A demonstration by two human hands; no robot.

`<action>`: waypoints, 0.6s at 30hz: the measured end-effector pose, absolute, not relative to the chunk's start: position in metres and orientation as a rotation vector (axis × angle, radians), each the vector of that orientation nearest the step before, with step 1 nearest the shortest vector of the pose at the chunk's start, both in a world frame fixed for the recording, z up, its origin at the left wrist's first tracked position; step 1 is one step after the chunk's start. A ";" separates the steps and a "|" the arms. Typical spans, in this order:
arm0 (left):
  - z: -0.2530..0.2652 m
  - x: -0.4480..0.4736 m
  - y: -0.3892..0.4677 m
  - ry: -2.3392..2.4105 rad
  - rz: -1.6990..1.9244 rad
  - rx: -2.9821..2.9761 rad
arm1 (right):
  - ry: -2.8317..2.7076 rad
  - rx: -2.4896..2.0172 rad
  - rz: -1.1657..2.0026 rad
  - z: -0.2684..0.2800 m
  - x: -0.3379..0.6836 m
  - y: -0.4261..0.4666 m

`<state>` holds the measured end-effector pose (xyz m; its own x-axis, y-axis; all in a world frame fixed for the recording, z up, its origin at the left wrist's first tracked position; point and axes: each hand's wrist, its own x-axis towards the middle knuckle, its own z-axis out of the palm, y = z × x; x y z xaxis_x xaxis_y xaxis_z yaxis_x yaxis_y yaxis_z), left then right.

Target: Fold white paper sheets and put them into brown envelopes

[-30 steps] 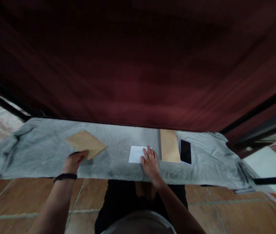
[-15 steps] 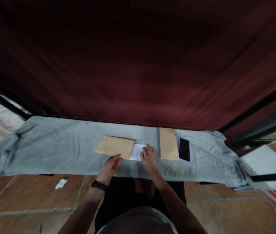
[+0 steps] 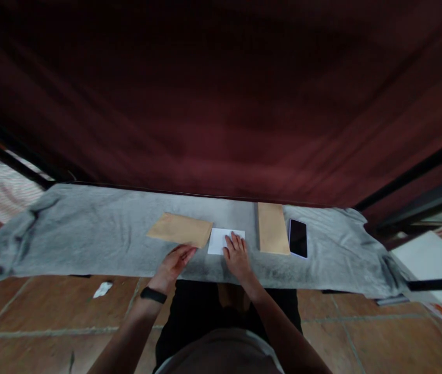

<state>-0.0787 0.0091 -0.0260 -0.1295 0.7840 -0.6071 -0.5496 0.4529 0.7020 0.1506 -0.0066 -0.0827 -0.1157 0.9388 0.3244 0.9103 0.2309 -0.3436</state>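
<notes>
My left hand (image 3: 178,259) pinches the lower edge of a tan paper envelope (image 3: 182,229), which is tilted slightly above the grey cloth. To its right lies a small white sheet of paper (image 3: 216,240), its left edge close to the envelope's right end. My right hand (image 3: 237,257) rests on the right part of that sheet, fingers stretched out and slightly spread. Its fingertips cover part of the paper.
A stack of tan envelopes (image 3: 273,228) lies to the right, with a dark-screened phone (image 3: 298,239) beside it. Grey cloth (image 3: 88,234) covers the narrow table. A dark red fabric wall (image 3: 221,130) rises behind. A crumpled white scrap (image 3: 103,289) lies on the tiled floor.
The envelope in my left hand has moved a little left, away from the white sheet, and more of the sheet shows. My right hand stays on the paper.
</notes>
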 end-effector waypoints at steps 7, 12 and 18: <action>-0.029 -0.040 -0.021 1.239 1.121 0.251 | -1.781 -1.846 0.067 -0.088 0.168 -0.010; -0.030 -0.016 -0.015 1.323 1.037 0.305 | -1.483 -1.873 0.264 -0.087 0.180 0.000; -0.032 -0.009 -0.012 1.442 0.972 0.447 | -1.274 -1.779 0.413 -0.093 0.185 0.008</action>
